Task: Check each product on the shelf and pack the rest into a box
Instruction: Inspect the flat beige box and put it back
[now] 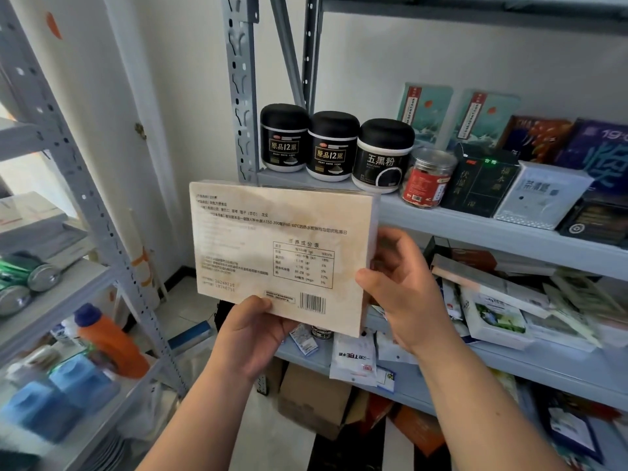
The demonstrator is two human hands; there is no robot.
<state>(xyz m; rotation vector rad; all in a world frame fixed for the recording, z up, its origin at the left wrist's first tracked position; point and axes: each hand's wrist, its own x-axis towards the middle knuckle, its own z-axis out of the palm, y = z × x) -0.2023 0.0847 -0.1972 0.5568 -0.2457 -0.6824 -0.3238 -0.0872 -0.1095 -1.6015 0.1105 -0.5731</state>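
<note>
A flat beige box [282,253] was held up before the shelf [475,229], printed back toward the camera — gripped at its bottom edge by the left hand [251,331], at its right edge by the right hand [404,287]. Checking seemed underway; next, the date print would likely need reading — then shelving or packing.

Open gap left of the post [242,96]; jars [332,146] and cartons [540,195] tight along the shelf [458,219].

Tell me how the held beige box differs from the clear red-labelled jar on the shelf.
The beige box is flat and rectangular; the clear jar is a round cylinder. The box is held by the left hand and right hand; the jar stands upright on the shelf. The box is opaque, the jar see-through. Both carry printed labels.
</note>
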